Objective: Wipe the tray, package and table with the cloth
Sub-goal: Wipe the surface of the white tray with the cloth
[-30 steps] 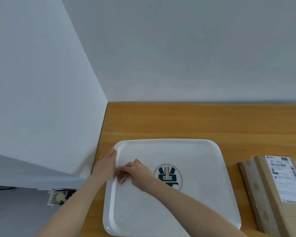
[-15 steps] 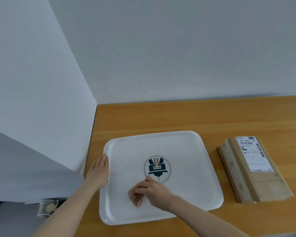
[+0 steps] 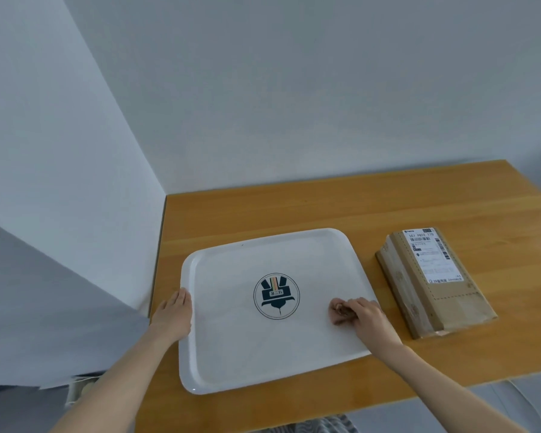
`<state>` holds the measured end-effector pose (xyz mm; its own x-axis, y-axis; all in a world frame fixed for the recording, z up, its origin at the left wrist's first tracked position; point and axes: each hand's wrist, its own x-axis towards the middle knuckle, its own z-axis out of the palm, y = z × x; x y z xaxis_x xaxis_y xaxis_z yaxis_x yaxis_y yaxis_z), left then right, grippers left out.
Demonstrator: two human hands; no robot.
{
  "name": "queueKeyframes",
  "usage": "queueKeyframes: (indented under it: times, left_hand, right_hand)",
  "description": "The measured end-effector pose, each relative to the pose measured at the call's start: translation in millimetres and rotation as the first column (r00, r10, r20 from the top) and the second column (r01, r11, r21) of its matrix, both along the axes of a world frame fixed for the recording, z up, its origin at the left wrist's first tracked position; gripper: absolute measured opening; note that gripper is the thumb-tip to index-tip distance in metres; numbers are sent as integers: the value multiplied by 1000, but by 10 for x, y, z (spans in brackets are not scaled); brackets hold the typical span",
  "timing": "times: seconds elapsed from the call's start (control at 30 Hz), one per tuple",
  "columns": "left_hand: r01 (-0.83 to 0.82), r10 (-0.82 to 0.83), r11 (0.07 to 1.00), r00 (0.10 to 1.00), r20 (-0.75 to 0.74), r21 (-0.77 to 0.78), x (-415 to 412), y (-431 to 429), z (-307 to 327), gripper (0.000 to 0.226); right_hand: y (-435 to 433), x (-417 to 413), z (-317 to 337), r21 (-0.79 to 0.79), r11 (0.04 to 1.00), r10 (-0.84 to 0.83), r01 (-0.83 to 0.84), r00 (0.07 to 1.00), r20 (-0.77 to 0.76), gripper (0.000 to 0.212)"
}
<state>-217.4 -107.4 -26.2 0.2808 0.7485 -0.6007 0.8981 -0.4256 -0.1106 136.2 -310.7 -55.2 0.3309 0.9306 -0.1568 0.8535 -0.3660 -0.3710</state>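
A white tray point(image 3: 263, 348) with a dark round logo lies on the wooden table point(image 3: 325, 207). My right hand point(image 3: 367, 317) grips a small brownish cloth point(image 3: 338, 310) and presses it on the tray's right side, near the rim. My left hand point(image 3: 172, 314) lies flat against the tray's left rim, fingers straight. A brown cardboard package point(image 3: 431, 282) with a white shipping label rests on the table to the right of the tray, apart from my right hand.
White walls meet at the table's back left corner. The table's front edge runs below the tray, and its right edge is at the far right. A gap drops off beside the table on the left.
My right hand has slid the cloth from the tray's left side, past the logo, to its right side. My left hand stays on the left rim. The view has shifted right.
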Motion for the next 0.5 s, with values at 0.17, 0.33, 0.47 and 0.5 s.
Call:
queueKeyframes:
  times: [0.17,0.33,0.47,0.5]
  left_hand:
    - [2,-3,999,1000,-29,-46,42,-47,71,63]
    - [29,-30,997,999,-14,-70,167,-135,109,60]
    - [48,-45,995,998,34,-82,433,-214,166,60]
    - [55,-51,995,998,47,-89,521,-236,188,60]
  right_hand:
    - [252,-105,213,-239,969,-67,59,997,-25,34]
    - [368,-16,361,-326,923,-322,207,878,-355,17]
    - [389,176,430,-333,883,-466,331,700,-541,15]
    - [384,237,450,-331,878,-478,345,652,-589,17]
